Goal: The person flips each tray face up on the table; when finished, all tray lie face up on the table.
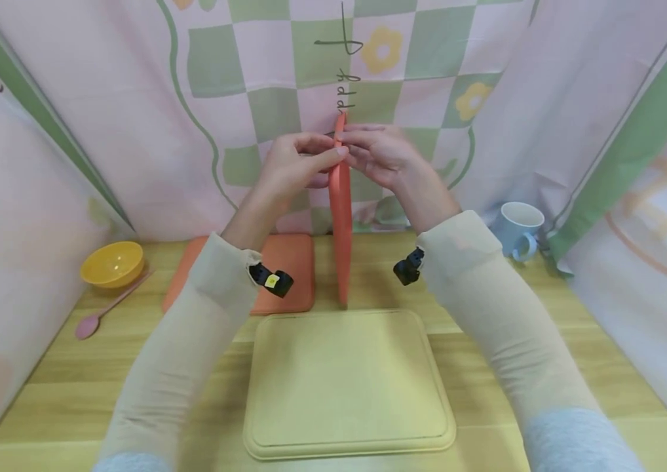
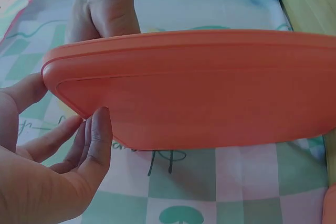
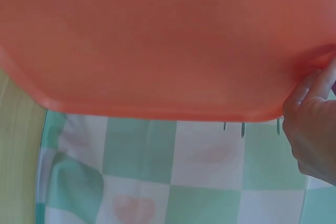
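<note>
An orange-red tray (image 1: 341,216) stands on edge in mid-air, its long side upright and seen edge-on in the head view. At its upper end, my left hand (image 1: 295,164) pinches the rim, thumb on the near edge. My right hand (image 1: 383,154) grips the same end from the right side, some of its fingers hidden by the tray. The left wrist view shows the stepped face of the tray (image 2: 199,103) with left fingertips (image 2: 101,116) against it. In the right wrist view the tray's other face (image 3: 147,45) fills the upper half, my right hand (image 3: 315,129) at its corner.
A yellow tray (image 1: 348,387) lies in front on the wooden table. Another orange tray (image 1: 286,275) lies behind my left forearm. A yellow bowl (image 1: 112,263) and pink spoon (image 1: 88,324) are at left, a blue mug (image 1: 519,229) at right. A checkered curtain (image 1: 268,59) hangs behind.
</note>
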Demonstrator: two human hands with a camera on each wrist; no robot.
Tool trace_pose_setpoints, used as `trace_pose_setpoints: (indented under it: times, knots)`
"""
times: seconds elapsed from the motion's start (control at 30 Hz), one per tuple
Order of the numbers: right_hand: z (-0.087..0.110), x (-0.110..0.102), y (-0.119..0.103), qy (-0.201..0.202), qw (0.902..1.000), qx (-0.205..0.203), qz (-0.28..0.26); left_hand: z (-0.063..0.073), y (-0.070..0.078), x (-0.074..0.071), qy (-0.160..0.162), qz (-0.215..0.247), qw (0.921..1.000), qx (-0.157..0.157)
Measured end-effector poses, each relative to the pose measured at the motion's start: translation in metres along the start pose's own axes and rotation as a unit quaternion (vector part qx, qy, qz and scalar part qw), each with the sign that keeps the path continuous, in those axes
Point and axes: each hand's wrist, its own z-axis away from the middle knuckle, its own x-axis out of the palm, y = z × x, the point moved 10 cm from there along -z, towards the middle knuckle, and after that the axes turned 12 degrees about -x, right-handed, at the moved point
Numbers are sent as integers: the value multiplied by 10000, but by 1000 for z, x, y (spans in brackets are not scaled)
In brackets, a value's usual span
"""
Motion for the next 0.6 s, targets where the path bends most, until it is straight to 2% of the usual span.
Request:
trace_pose_setpoints:
  times: [0.2, 0.33, 0.43, 0.6]
  knots:
    - [-1, 8, 9, -194, 9998, 15, 97, 4, -5, -9, 49, -5, 9999, -145]
    - [0, 3, 18, -343, 9992, 82, 183, 6, -7, -19, 157, 45, 9996, -209]
    - [3, -13, 27, -308, 9985, 231, 389, 8, -9, -31, 421, 42, 9985, -344]
    - [7, -54, 53, -160, 9956, 559, 732, 12, -14, -57, 867, -149, 9946, -543]
